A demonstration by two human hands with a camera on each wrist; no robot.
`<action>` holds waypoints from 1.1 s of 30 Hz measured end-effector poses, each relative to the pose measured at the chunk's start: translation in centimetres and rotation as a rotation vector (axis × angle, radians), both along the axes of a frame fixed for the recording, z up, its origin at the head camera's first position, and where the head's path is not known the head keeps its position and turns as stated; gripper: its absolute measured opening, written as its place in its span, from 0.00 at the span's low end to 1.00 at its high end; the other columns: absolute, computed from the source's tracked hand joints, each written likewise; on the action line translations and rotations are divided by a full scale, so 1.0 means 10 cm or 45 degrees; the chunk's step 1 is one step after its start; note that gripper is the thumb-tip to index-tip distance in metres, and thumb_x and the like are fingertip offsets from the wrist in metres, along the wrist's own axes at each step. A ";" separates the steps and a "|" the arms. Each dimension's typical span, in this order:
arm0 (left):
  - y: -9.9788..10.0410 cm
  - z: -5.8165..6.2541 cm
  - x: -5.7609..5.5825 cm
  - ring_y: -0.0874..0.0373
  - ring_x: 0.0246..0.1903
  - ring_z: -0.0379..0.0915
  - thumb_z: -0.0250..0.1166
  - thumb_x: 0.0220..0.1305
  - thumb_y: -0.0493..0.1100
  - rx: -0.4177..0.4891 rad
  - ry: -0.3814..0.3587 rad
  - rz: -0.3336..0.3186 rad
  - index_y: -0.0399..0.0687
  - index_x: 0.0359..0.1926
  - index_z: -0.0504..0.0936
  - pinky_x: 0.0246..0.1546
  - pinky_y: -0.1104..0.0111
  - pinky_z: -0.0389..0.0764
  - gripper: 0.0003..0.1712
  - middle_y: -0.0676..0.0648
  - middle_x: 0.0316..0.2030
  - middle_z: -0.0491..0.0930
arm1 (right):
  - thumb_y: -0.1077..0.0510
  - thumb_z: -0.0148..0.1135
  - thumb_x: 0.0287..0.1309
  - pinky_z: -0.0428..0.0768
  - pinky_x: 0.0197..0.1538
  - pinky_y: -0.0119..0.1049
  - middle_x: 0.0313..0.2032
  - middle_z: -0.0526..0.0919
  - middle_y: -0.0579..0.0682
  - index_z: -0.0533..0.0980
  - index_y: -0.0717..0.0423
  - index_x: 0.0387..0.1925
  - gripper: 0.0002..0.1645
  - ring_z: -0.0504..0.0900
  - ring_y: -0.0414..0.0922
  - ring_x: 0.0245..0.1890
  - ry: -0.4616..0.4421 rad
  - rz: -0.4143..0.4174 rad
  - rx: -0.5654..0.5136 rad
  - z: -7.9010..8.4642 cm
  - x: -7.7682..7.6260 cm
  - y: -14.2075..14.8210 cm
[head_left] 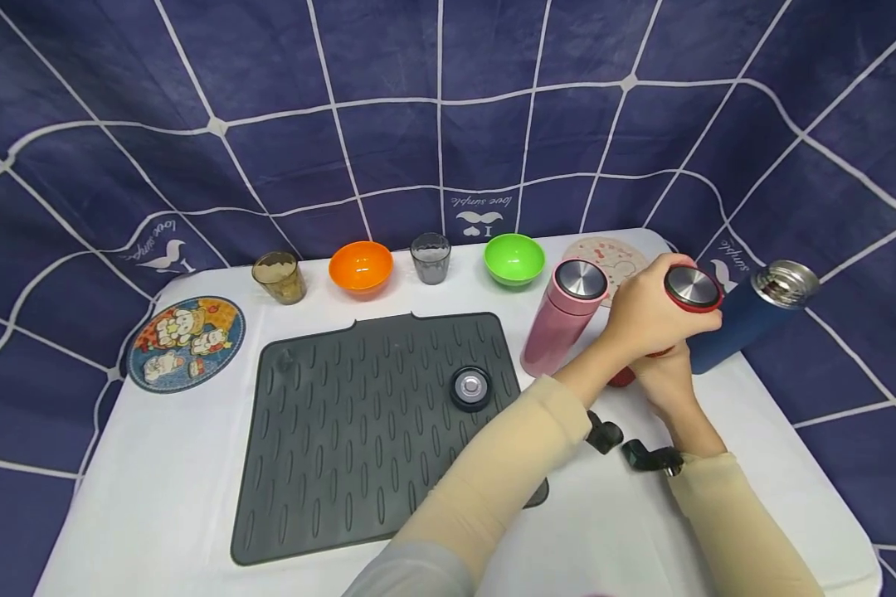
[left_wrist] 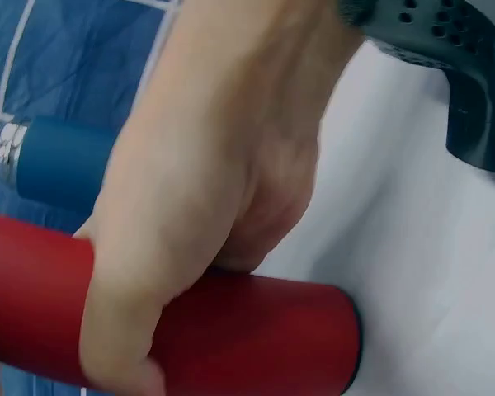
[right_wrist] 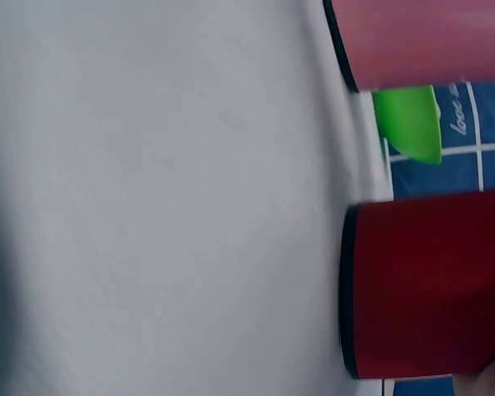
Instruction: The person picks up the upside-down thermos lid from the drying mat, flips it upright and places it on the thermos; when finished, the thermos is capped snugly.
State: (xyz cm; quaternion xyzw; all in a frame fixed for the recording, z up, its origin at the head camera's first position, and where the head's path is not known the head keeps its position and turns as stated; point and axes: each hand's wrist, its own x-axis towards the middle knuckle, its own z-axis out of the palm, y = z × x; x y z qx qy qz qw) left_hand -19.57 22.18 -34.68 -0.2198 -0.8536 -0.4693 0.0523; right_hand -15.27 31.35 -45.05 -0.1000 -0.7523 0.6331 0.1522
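Observation:
A red thermos stands near the table's right side, under both hands. My left hand grips it at the top, fingers wrapped round its lid with the shiny metal disc. Lower down, my right hand holds the red body; in the left wrist view its thumb and palm curl round it. The right wrist view shows the thermos's dark base rim close to the white cloth. To the left stands a pink thermos with its lid on. Just right of the hands is a blue thermos, its metal mouth uncovered.
On the dark grey mat lies a round black cap. Along the back stand a brown glass, an orange bowl, a grey glass and a green bowl. Coasters lie left and back right.

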 end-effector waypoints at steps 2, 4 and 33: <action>-0.03 0.02 -0.04 0.76 0.34 0.69 0.76 0.34 0.60 0.004 -0.071 -0.076 0.72 0.51 0.73 0.33 0.85 0.66 0.37 0.70 0.36 0.77 | 0.67 0.71 0.45 0.73 0.40 0.21 0.41 0.77 0.36 0.67 0.43 0.53 0.35 0.74 0.34 0.41 -0.046 0.036 0.007 0.01 0.01 0.01; -0.05 0.04 -0.06 0.76 0.34 0.69 0.77 0.34 0.59 0.015 -0.124 -0.129 0.72 0.52 0.72 0.34 0.85 0.66 0.38 0.70 0.35 0.76 | 0.64 0.73 0.44 0.72 0.43 0.19 0.45 0.74 0.35 0.63 0.40 0.56 0.41 0.73 0.33 0.45 -0.088 0.055 0.057 0.02 0.02 0.01; -0.07 -0.05 -0.05 0.78 0.34 0.69 0.77 0.34 0.59 0.061 -0.084 -0.094 0.71 0.52 0.72 0.36 0.86 0.66 0.39 0.70 0.34 0.78 | 0.67 0.72 0.44 0.74 0.41 0.20 0.41 0.77 0.35 0.68 0.42 0.52 0.35 0.74 0.33 0.42 -0.074 0.130 -0.020 0.01 0.00 0.03</action>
